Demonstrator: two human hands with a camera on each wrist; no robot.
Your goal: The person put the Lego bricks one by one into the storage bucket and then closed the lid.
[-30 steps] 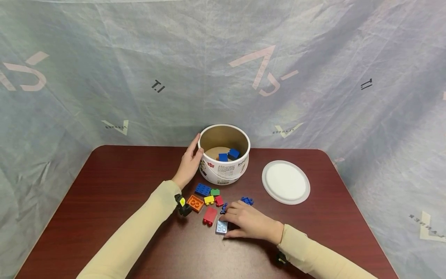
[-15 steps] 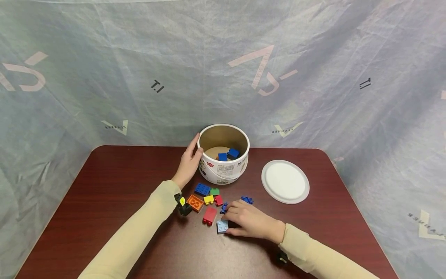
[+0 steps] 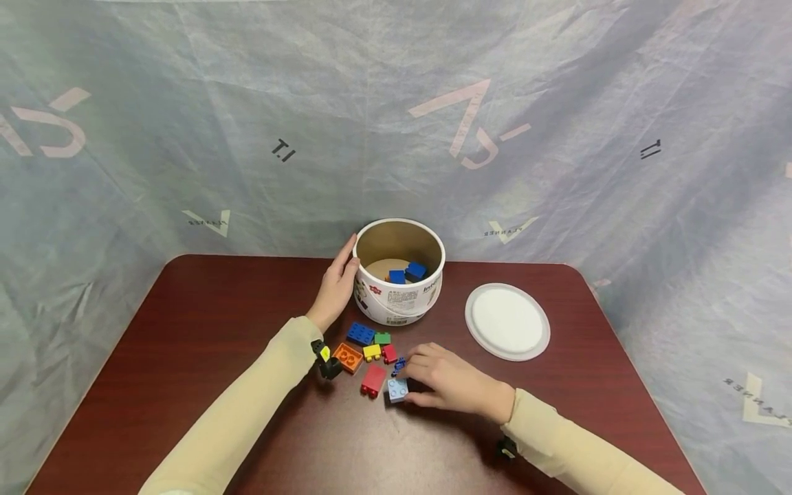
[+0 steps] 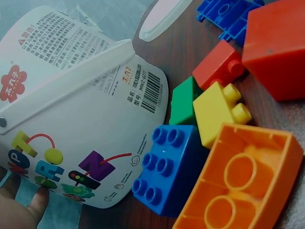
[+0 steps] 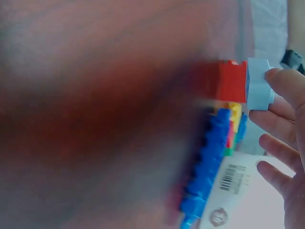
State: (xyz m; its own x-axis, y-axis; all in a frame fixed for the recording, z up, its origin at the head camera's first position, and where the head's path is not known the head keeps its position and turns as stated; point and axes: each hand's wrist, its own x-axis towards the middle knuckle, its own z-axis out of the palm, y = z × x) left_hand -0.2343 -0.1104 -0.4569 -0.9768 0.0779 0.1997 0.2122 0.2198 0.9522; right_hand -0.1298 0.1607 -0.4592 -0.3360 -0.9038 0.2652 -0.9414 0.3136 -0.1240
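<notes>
My left hand lies along the left side of a white bucket, thumb near its rim; in the left wrist view its fingertips touch the printed wall. Inside the bucket are blue building bricks. My right hand pinches a light blue building brick between thumb and index finger, its studs facing up. The right wrist view shows that light blue brick in the thumb and finger, overlapping a red brick. The other right fingers are spread.
Left of the right hand lie a red brick, an orange brick, a blue brick, green, yellow and small red bricks, and a blue piece. A white lid lies right of the bucket.
My right hand and the light blue brick have shifted a little away from me, and the brick's shadow now shows below it. The left hand stays against the bucket.
</notes>
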